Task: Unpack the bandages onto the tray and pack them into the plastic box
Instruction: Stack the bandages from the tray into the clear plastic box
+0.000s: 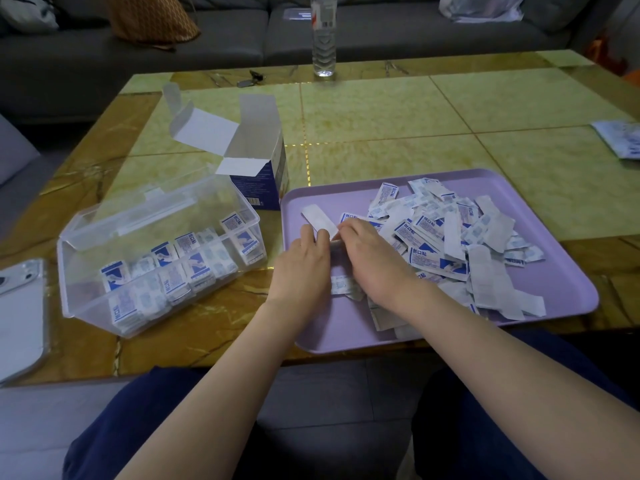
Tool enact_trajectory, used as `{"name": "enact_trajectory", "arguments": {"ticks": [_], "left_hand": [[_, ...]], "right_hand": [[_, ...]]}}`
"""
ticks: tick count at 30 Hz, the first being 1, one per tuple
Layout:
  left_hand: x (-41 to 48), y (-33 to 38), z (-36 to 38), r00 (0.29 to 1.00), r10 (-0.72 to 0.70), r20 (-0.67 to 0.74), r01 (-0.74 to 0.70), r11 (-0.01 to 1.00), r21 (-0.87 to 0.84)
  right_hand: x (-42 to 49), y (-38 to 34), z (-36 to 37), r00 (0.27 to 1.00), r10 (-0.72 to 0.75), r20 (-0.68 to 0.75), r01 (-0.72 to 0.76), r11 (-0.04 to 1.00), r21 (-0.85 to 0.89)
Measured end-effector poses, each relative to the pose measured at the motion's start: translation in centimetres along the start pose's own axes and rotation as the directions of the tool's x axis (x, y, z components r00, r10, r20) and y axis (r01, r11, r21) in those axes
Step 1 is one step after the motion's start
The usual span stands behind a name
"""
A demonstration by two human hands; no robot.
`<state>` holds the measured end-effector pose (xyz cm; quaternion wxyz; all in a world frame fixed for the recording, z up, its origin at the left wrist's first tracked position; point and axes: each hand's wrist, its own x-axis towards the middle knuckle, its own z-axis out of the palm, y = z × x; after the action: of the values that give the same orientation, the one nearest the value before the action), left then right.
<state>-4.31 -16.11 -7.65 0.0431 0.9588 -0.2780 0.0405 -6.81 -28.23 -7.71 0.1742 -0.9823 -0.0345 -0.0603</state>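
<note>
Sitting at the green-and-gold tiled counter (381, 112), we see dark blue trousers (145, 427) nearest the camera and two bare forearms reaching over the near edge of the lilac tray (311, 199). The left hand (304, 261) and right hand (374, 251) meet at the tray's left side, both grips closed on one pale bandage strip (320, 220) that juts away from the fingertips. To the right, a loose heap of bandages (450, 244) in white-and-blue wrappers covers much of the tray. Left of the tray stands the clear plastic box (83, 244), its lid hinged back, with wrapped bandages lined upright in rows inside. A phone (20, 313) lies at the counter's left edge. Behind the plastic box, an opened blue-and-white carton (263, 181) stands with its flaps raised. At the far edge we see a clear water bottle (324, 39), and beyond it a grey sofa (415, 32).
</note>
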Motion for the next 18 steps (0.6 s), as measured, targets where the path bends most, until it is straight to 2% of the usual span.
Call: {"name": "enact_trajectory", "arguments": {"ticks": [5, 10, 15, 18], "left_hand": [[0.1, -0.4, -0.1, 0.996, 0.023, -0.081, -0.029, 0.996, -0.082], [0.2, -0.6, 0.8, 0.996, 0.069, -0.064, -0.070, 0.998, -0.006], [0.2, -0.6, 0.5, 0.996, 0.077, -0.047, -0.076, 0.997, 0.022], [-0.1, -0.7, 0.0, 0.993, 0.088, -0.079, -0.089, 0.996, -0.009]], "right_hand": [[0.0, 0.2, -0.5, 0.983, 0.049, -0.176, -0.053, 0.998, -0.018], [-0.1, 0.2, -0.4, 0.977, 0.146, -0.155, -0.135, 0.987, 0.085], [-0.4, 0.3, -1.0, 0.990, 0.091, -0.107, -0.080, 0.991, 0.105], [-0.4, 0.1, -1.2, 0.985, 0.073, -0.155, -0.053, 0.990, 0.128]]}}
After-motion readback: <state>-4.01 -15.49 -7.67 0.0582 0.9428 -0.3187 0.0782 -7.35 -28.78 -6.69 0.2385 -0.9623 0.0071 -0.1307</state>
